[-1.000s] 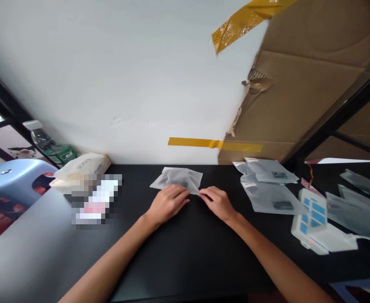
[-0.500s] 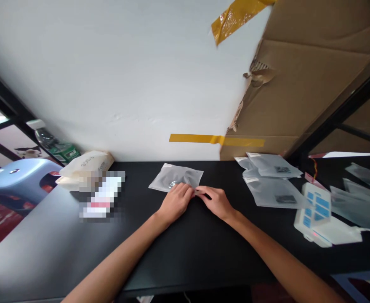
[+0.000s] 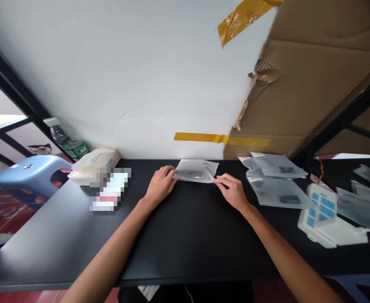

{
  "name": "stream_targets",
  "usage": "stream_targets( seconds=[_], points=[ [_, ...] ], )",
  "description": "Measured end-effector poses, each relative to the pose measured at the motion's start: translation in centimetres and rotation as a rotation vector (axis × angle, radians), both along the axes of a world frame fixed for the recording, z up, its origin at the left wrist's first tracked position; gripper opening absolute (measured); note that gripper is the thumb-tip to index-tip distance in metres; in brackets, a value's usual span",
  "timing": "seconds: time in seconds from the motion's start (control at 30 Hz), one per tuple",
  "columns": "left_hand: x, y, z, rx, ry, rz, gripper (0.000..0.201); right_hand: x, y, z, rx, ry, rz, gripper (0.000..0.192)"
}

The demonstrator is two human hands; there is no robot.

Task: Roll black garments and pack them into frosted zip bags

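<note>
On the far left, a blue stool is standing beside the black worktop. The left hand is pinching the left edge of a frosted plastic pouch, which is lying near the far wall. The right hand is gripping its right corner. More pouches are lying to the right, with a white and blue device beyond.

A frosted, translucent plastic pouch lies on a smooth, matt black tabletop.
</note>
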State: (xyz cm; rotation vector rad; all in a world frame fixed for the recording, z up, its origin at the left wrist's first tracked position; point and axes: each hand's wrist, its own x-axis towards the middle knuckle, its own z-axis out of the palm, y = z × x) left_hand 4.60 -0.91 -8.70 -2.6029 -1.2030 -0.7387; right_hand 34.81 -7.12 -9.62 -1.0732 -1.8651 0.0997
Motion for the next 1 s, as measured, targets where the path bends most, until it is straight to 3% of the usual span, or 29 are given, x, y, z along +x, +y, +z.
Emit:
stream_targets(
  seconds=[0.2, 0.4, 0.53, 0.67, 0.8, 1.0],
  points=[
    [1.0, -0.5, -0.2, -0.146, -0.006, -0.170, 0.026, 0.2, 0.3, 0.0, -0.032, 0.027, 0.043, 0.017],
    [1.8, -1.1, 0.5, -0.554, -0.179, -0.171, 0.021, -0.5, 0.4, 0.2, 0.027, 0.003, -0.065, 0.021],
    [2.5, -1.7, 1.0, -0.722, -0.232, -0.143, 0.019, -2.4, -0.4, 0.2, -0.100, -0.096, 0.117, 0.023],
    [2.9, -2.2, 0.8, -0.694, -0.235, -0.142, 0.018, -3.6, -0.7, -0.1, -0.182, -0.200, 0.227, 0.023],
    [3.7, -2.9, 0.7, -0.514, -0.251, -0.129, 0.017, -4.2, -0.6, 0.0, -0.270, -0.045, 0.180, 0.024],
    [5.8, -4.9, 1.2, -0.686, -0.627, -0.136, 0.028, -4.8, -0.5, 0.6, -0.719, 0.350, 0.078, 0.026]
  ],
)
